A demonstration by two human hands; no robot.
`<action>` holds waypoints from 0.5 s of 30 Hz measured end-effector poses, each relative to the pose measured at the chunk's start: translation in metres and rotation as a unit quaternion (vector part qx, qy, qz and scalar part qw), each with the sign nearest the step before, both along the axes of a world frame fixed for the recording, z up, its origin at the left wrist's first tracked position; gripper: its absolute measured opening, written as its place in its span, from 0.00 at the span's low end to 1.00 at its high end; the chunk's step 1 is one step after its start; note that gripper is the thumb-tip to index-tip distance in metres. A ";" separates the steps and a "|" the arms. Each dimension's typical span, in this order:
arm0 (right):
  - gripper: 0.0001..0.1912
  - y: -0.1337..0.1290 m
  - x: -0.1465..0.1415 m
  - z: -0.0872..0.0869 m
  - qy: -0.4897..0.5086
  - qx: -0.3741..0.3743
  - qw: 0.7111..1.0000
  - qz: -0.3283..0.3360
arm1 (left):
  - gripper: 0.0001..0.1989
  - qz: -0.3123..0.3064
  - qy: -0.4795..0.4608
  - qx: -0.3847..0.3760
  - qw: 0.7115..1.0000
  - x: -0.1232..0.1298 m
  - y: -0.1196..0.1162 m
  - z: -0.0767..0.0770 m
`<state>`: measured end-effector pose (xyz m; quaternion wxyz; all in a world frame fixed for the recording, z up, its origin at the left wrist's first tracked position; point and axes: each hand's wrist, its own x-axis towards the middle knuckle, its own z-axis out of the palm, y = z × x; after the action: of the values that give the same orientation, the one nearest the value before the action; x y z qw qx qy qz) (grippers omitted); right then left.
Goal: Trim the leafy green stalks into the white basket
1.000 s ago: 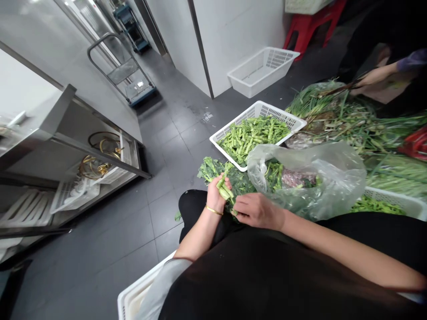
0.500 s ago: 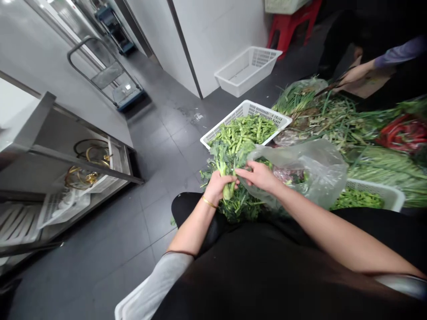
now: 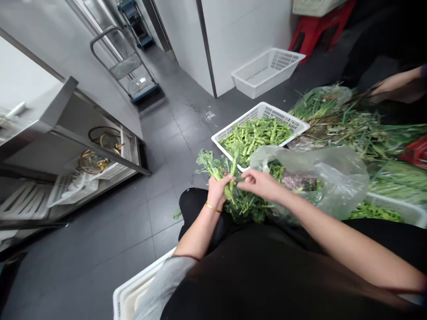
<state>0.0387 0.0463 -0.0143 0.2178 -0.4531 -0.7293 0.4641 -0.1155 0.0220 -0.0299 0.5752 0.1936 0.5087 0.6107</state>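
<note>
My left hand (image 3: 218,189) is closed around thick pale-green leafy stalks (image 3: 208,163), whose leaves fan out up and to the left. One peeled-looking stem stands upright between thumb and fingers. Just right of it, my right hand (image 3: 256,183) has its fingers curled in a pinch, slightly apart from the stems; whatever lies between the fingertips is too small to make out. Below both hands a heap of dark leafy greens (image 3: 245,206) lies by my lap. A clear plastic bag (image 3: 340,171) with purplish stems and greens inside sits open beside my right forearm.
A white basket (image 3: 230,153) of cut green stems stands ahead; another white basket (image 3: 415,213) holds greens at right. Farther back are a white basket (image 3: 256,86), a red stool (image 3: 308,33) and spring onions (image 3: 315,104) near another person's hand (image 3: 390,86). A steel shelf (image 3: 100,133) stands left.
My right hand has drawn slightly away from the stalks, its fingers now more curled. The leafy stalks in my left hand tilt more to the left. The whole view has shifted a little.
</note>
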 end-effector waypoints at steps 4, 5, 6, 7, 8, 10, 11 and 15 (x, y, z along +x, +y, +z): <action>0.25 0.032 -0.009 -0.003 0.102 -0.125 0.983 -0.086 | 0.20 -0.024 0.002 0.031 0.999 0.002 -0.006 -0.004; 0.26 0.033 -0.011 -0.002 0.132 -0.127 0.978 -0.098 | 0.19 -0.019 -0.009 0.028 0.999 0.002 -0.007 -0.009; 0.26 0.034 -0.012 0.001 0.159 -0.115 0.973 -0.118 | 0.18 -0.014 -0.018 0.017 1.000 0.002 -0.007 -0.015; 0.25 0.033 -0.011 0.005 0.185 -0.091 0.968 -0.145 | 0.17 -0.011 -0.019 -0.008 1.000 0.002 -0.008 -0.023; 0.24 0.033 -0.008 0.010 0.207 -0.062 0.960 -0.177 | 0.17 -0.012 -0.011 -0.042 0.999 0.001 -0.010 -0.032; 0.23 0.034 0.000 0.021 0.235 -0.022 0.947 -0.218 | 0.17 -0.022 0.015 -0.116 0.993 -0.003 -0.014 -0.048; 0.22 0.036 0.004 0.026 0.233 -0.023 0.948 -0.216 | 0.17 -0.029 0.023 -0.146 0.989 -0.006 -0.015 -0.052; 0.25 0.041 0.008 0.030 0.148 -0.141 0.972 -0.115 | 0.21 -0.007 0.038 -0.110 0.993 -0.018 -0.013 -0.038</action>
<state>0.0465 0.0870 0.0155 0.3089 -0.4863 -0.5590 0.5963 -0.1338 0.0090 -0.0681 0.5778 0.1560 0.5925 0.5392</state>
